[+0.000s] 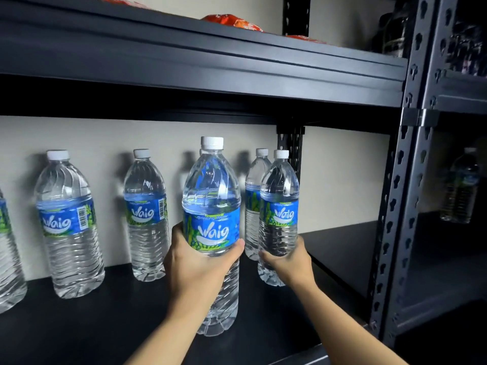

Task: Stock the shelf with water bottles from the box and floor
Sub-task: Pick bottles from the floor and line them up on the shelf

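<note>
From the head camera, the left hand (195,270) grips a large water bottle (210,196) just below its blue label. Its fingers (177,233) wrap round the left side and the thumb presses on the right. This bottle is upright at the front of the dark shelf (105,325), its base low over the board (whether it touches, I cannot tell).

The right hand (290,264) holds a second bottle (279,206) low on its clear body. The thumb curls round the left side and the fingers round the right. That bottle also stands upright, just right of the first and a little further back.

Close behind it, against the pale wall, stands a back bottle (253,191), partly hidden. Further left along the wall are a middle bottle (146,214) and a left bottle (68,225), well apart from each other. An edge bottle (8,259) is cut off by the frame.

An upper shelf (210,61) carries orange packets (232,21). Right of the slotted upright (395,206), a neighbouring rack holds a dim bottle (461,188).
</note>
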Demonstrator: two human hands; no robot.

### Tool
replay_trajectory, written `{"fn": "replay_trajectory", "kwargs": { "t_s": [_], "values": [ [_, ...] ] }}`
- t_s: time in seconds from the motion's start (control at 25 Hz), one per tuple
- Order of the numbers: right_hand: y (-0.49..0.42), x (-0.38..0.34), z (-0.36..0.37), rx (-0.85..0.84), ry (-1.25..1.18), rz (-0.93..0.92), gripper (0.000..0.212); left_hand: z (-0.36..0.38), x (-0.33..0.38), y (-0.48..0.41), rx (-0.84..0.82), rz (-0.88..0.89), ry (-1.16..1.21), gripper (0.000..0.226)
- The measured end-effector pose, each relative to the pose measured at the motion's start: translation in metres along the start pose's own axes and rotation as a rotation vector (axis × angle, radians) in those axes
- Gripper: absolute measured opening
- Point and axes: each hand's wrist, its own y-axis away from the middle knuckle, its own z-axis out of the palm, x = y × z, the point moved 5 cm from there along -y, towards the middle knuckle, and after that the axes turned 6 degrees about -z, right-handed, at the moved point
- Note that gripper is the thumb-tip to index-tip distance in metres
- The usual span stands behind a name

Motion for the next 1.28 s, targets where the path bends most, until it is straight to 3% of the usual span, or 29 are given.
{"fn": "replay_trajectory", "kwargs": {
  "t_s": [0.68, 0.88, 0.96, 1.12, 1.28],
  "values": [
    [-0.009, 0.002, 0.005, -0.057, -0.021, -0.014, 0.078, 0.007, 0.005, -0.003, -0.007, -0.002, -0.012, 0.070],
    [-0.009, 0.003, 0.004, -0.141, 0.023, 0.006, 0.085, 0.006, 0.007, -0.005, -0.007, 0.000, -0.010, 0.071],
    [-0.004, 0.014, 0.003, -0.252, 0.137, 0.011, 0.092, 0.006, 0.006, -0.006, -0.007, -0.001, -0.001, 0.070],
    [0.027, 0.032, -0.009, -0.473, 0.702, -0.054, 0.099, 0.009, 0.004, -0.008, 0.004, -0.001, 0.002, 0.068],
    [0.034, 0.033, -0.011, -0.478, 0.821, -0.102, 0.090, 0.022, 0.002, -0.017, 0.016, 0.021, -0.008, 0.068]
  ]
}}
